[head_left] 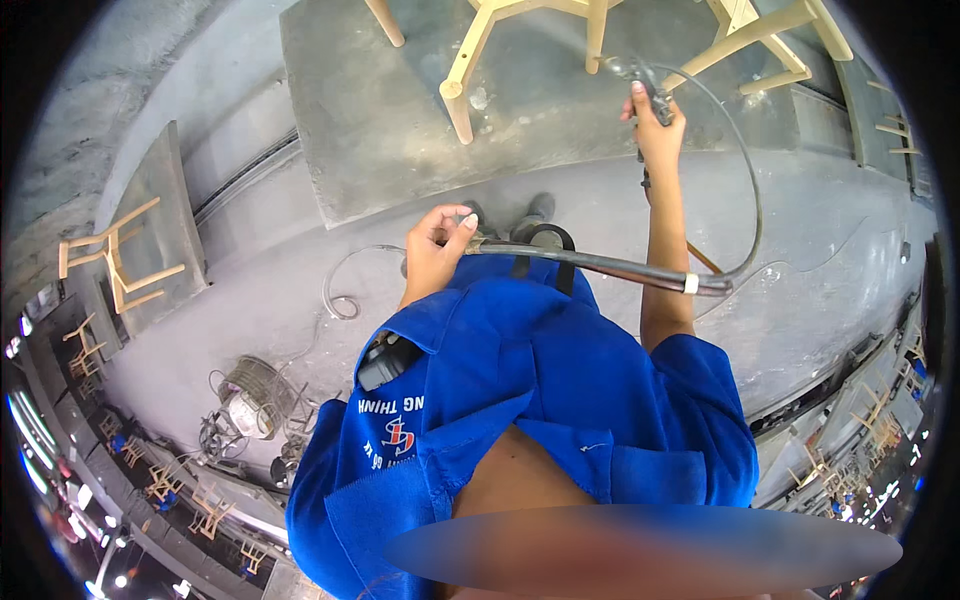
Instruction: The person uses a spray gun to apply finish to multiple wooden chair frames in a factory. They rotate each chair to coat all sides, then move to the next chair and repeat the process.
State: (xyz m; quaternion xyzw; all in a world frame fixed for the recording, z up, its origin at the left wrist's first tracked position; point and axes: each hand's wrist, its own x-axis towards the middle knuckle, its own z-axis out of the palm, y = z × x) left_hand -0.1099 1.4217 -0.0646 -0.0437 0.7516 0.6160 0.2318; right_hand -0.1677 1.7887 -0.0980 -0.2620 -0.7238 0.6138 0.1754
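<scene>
Dull grey metal up at the far right: that's the spray gun (657, 100), clasped firmly in the right hand (661, 140), nozzle beside a leg of the pale, smooth wooden frame (471, 52). Good handling, I'd say, means a steady wrist and that rubbery, looping hose (757, 180) kept off the wood! Nearer, on the left, the left hand (434, 250) curls beside a thick, dark hose bundle (610, 264); whether it grips, I can't tell. Beneath the frame, a flat, blotched grey panel (365, 150).
</scene>
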